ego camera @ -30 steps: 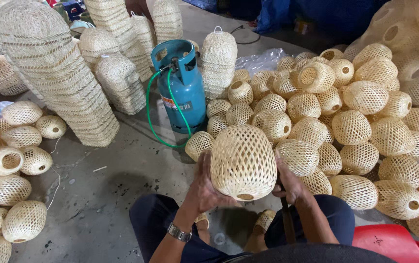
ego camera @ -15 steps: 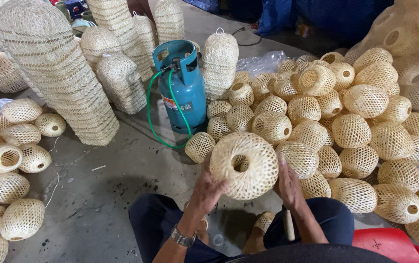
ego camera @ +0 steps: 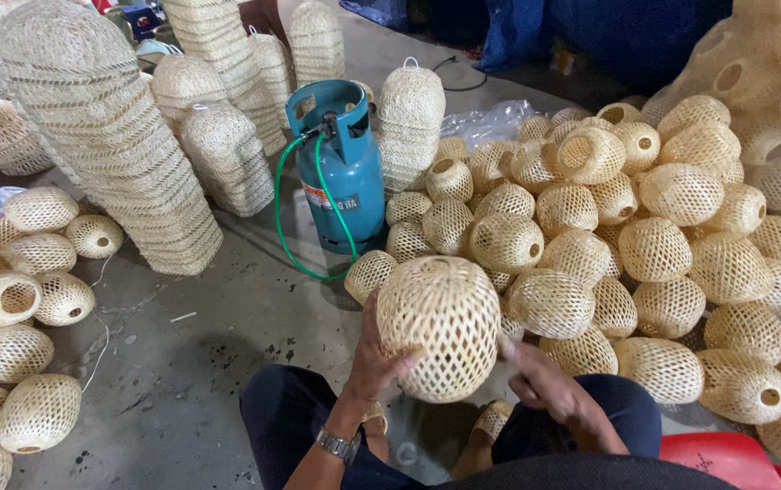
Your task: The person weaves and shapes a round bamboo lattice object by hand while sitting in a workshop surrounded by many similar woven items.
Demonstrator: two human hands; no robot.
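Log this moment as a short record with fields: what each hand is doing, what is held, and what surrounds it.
Held item: round woven bamboo shade, upright above the lap
Left hand: grips the shade's lower left side
Right hand: beside the shade's lower right, contact unclear
Right of person: heap of similar shades
Left of person: smaller group of shades
Behind: teal gas cylinder with green hose; tall stacked woven pieces
Floor: grey concrete
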